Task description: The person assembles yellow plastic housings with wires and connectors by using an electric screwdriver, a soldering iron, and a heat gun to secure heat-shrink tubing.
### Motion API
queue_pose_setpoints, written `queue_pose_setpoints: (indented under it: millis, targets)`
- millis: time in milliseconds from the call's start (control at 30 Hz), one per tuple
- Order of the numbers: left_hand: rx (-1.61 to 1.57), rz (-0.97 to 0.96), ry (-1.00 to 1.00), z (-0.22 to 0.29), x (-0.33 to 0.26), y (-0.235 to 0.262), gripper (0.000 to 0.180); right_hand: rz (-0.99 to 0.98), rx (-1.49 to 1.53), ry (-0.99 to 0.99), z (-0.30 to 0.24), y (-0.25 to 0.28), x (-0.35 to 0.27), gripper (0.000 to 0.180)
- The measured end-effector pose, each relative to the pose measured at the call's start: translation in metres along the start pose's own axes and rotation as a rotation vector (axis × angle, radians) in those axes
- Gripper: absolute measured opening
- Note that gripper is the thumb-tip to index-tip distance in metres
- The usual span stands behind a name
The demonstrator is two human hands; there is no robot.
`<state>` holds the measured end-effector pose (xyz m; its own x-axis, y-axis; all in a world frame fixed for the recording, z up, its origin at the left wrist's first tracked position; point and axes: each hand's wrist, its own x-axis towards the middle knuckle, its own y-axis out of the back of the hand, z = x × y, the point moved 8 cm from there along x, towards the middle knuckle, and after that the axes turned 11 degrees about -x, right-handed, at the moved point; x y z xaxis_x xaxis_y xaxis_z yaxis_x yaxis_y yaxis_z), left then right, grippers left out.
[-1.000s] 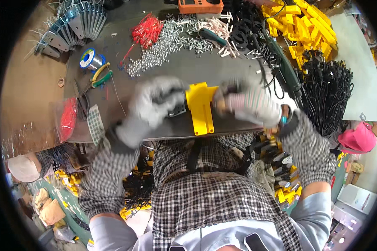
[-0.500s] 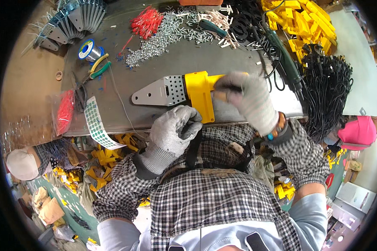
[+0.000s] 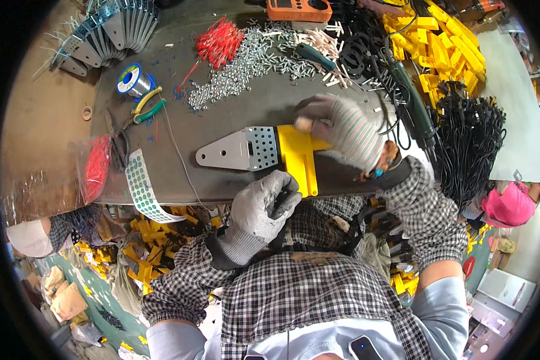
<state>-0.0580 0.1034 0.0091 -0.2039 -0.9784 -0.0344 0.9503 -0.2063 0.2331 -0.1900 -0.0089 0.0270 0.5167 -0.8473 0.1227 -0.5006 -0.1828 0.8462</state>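
A grey metal plate with a perforated section (image 3: 237, 150) lies on the dark workbench (image 3: 222, 114), joined to a yellow plastic housing (image 3: 299, 157). My right hand (image 3: 342, 129), in a striped knit glove, rests on the yellow housing's right side and grips it. My left hand (image 3: 264, 207), in a grey glove, hovers below the bench's near edge, fingers curled, holding nothing I can see.
Loose silver screws (image 3: 240, 69), red wire pieces (image 3: 219, 41), a solder spool (image 3: 132, 81), pliers (image 3: 144, 108) and stacked metal plates (image 3: 102, 36) lie at the back. Yellow parts (image 3: 438, 42) and black cables (image 3: 468, 138) fill the right. A dotted sticker strip (image 3: 139, 189) hangs off the near edge.
My left hand let go of the plate and dropped below the bench edge. My right hand stayed on the yellow housing, which now lies flat on the bench.
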Motion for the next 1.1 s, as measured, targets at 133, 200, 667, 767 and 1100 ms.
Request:
queue_pose_setpoints:
  millis: [133,200,667,767,1100]
  targets:
    - [0.176,0.058,-0.291,0.028,0.032,0.042,0.013,0.063,-0.594,0.063,0.027,0.016,0.044,0.016]
    - [0.205,0.178,-0.31,0.02,0.074,0.082,0.014,0.111,-0.692,0.254,0.036,0.003,0.056,0.019]
    - [1.553,-0.759,-0.709,-0.017,0.199,0.027,0.007,0.14,-0.069,-0.236,0.085,0.027,0.038,0.023]
    - [1.505,-0.815,-0.803,-0.016,0.197,0.03,0.006,0.173,0.169,-0.287,0.073,0.047,0.011,0.02]
    - [1.564,-0.8,-0.611,-0.023,0.214,0.033,0.006,0.431,0.506,-0.752,0.048,0.022,-0.124,0.018]
